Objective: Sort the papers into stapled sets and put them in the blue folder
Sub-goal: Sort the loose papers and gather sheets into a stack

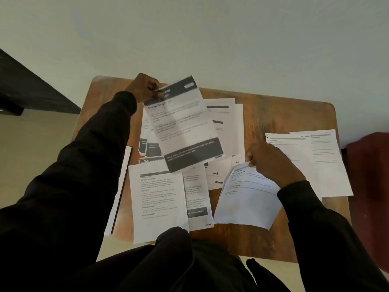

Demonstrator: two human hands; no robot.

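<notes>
A wooden bench (263, 114) fills the middle of the view, and printed papers (223, 123) lie scattered and overlapping across most of its top. Nearest the person, a text sheet (160, 199) lies flat over another page, and a pair of pale sheets (328, 165) lies overlapped near the right edge, beside a dark red object (370, 186). A motion-blurred sheet headed "Change Pillow Covers" (185, 127), with dark bands at top and bottom, is held up above the central pile. The left hand (145, 89) pinches it at its top corner. A white sheet (246, 199) curls up off the bench where the right hand (271, 163) grips its upper corner between thumb and fingers.
</notes>
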